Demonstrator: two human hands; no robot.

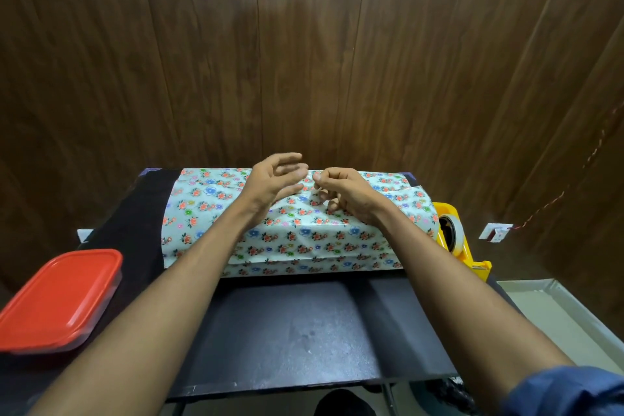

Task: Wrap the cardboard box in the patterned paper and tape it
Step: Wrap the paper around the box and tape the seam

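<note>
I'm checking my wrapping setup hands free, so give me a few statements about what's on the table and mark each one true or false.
1. The patterned paper is draped over the box. True.
2. The tape dispenser is blue and sits left of the box. False: it is yellow and sits at the box's right end.
3. A red-lidded container sits on the table's near left. True.
4. The left hand is clenched in a fist. False: its fingers are spread open above the paper.
5. The right hand has its fingers curled, over the top of the wrapped box. True.
</note>
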